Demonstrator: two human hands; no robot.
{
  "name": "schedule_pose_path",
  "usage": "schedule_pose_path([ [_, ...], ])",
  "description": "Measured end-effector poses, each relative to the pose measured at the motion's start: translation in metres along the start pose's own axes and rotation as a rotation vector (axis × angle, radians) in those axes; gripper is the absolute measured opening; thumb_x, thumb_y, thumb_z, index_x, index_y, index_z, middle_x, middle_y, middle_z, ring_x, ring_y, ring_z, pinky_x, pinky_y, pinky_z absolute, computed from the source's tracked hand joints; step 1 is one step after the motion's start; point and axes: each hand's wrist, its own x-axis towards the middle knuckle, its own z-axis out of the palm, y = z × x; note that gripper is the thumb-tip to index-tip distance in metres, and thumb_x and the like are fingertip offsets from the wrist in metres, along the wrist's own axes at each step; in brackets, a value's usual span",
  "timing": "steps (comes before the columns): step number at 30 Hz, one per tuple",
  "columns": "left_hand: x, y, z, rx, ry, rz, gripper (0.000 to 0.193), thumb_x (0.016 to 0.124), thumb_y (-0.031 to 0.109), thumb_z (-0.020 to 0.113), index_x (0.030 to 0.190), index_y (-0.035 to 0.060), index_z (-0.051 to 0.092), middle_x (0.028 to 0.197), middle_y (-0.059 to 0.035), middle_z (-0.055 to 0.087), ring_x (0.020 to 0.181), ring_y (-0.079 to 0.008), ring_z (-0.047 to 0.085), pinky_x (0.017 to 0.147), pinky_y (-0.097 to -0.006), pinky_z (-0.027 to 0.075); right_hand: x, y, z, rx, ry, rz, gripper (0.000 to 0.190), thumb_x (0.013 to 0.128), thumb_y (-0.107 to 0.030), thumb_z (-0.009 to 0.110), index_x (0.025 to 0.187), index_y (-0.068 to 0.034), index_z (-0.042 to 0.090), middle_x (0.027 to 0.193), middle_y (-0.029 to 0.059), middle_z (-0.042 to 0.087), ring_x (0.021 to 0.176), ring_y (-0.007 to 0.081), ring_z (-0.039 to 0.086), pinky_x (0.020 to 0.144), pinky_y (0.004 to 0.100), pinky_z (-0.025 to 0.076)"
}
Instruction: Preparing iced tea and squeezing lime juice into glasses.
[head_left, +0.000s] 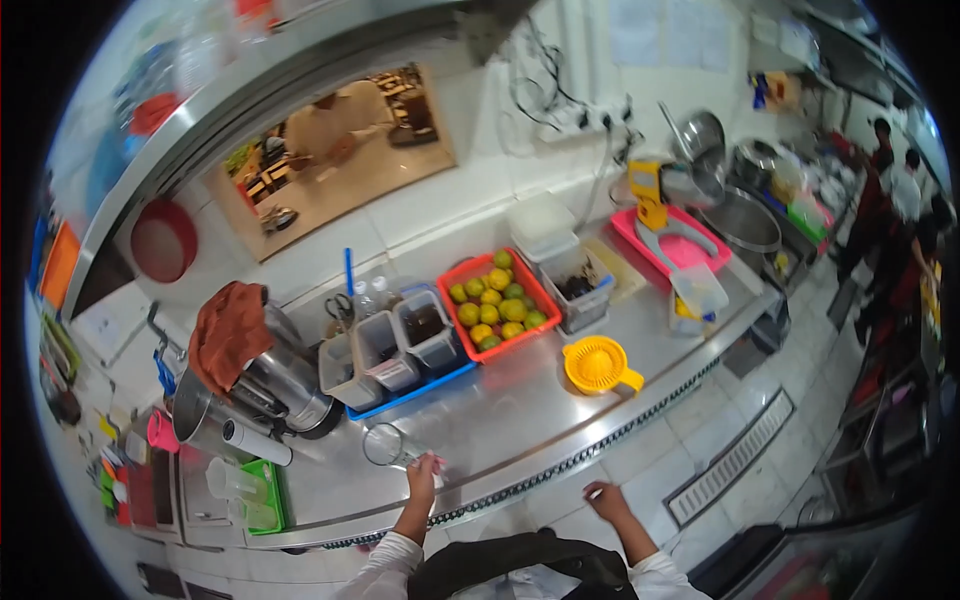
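My left hand (422, 478) is at the front edge of the steel counter (517, 409), its fingers closed at the base end of a clear drinking glass (384, 444). The glass is tilted, with its round mouth pointing away from me. My right hand (609, 502) hangs over the tiled floor in front of the counter, fingers curled. A small pale spot shows between its thumb and fingers, too small to tell what it is. To the right on the counter lies a yellow citrus juicer (600, 366) with a handle. Behind it sits an orange-red basket (499, 304) of green and yellow citrus fruit.
Left stand a steel urn (292, 394) under a brown cloth (229, 337), a white flask (257, 442) and a green tray (271, 495) with plastic jugs. A blue tray (412, 391) carries several tubs. Farther right are a pink tray (679, 247) and a lidded tub (694, 300). People work at far right.
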Motion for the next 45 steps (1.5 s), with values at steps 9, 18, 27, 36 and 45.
schedule_pose_path([
  [9,0.028,0.014,-0.009,0.017,-0.195,-0.031,0.041,0.087,0.020,0.037,0.048,0.0142,0.026,0.043,0.0015,0.024,0.044,-0.0105,0.023,0.051,-0.0262,0.026,0.126,0.165,0.004,0.197,0.961,0.117,0.045,0.061,-0.003,0.063,0.103,0.001,0.046,0.106,0.0188,0.046,0.100,0.0331,0.046,0.087,0.0356,0.038],
  [18,0.002,0.036,-0.019,0.331,-0.043,0.023,0.038,0.078,0.023,0.047,0.048,0.0158,0.024,0.046,0.0007,0.026,0.049,-0.0126,0.031,0.052,-0.0262,0.025,0.294,0.203,-0.077,0.293,1.268,-0.004,0.050,0.063,0.004,0.052,0.112,-0.003,0.044,0.119,0.0143,0.042,0.111,0.0296,0.040,0.093,0.0353,0.034],
  [27,0.005,0.023,-0.017,0.124,-0.062,-0.062,0.040,0.077,0.023,0.052,0.048,0.0135,0.027,0.046,-0.0013,0.025,0.050,-0.0149,0.026,0.060,-0.0301,0.027,0.415,0.280,-0.141,0.781,1.147,-0.189,0.037,0.082,-0.029,0.043,0.103,-0.001,0.054,0.094,0.0177,0.056,0.091,0.0313,0.051,0.081,0.0368,0.039],
  [36,-0.008,0.049,0.009,0.299,0.055,0.030,0.039,0.085,0.029,0.041,0.052,0.0121,0.028,0.047,-0.0011,0.024,0.049,-0.0150,0.025,0.062,-0.0308,0.028,0.330,0.315,-0.018,0.182,0.885,0.154,0.039,0.070,-0.022,0.063,0.097,0.004,0.053,0.095,0.0208,0.054,0.090,0.0319,0.050,0.083,0.0406,0.037],
  [45,-0.018,0.021,-0.061,-0.243,0.134,0.206,0.032,0.088,0.032,0.040,0.064,0.0115,0.034,0.050,0.0028,0.029,0.043,-0.0092,0.029,0.042,-0.0243,0.026,0.039,0.140,-0.080,0.217,0.884,0.302,0.047,0.080,-0.036,0.052,0.092,0.009,0.058,0.086,0.0196,0.058,0.080,0.0195,0.054,0.069,0.0356,0.044],
])
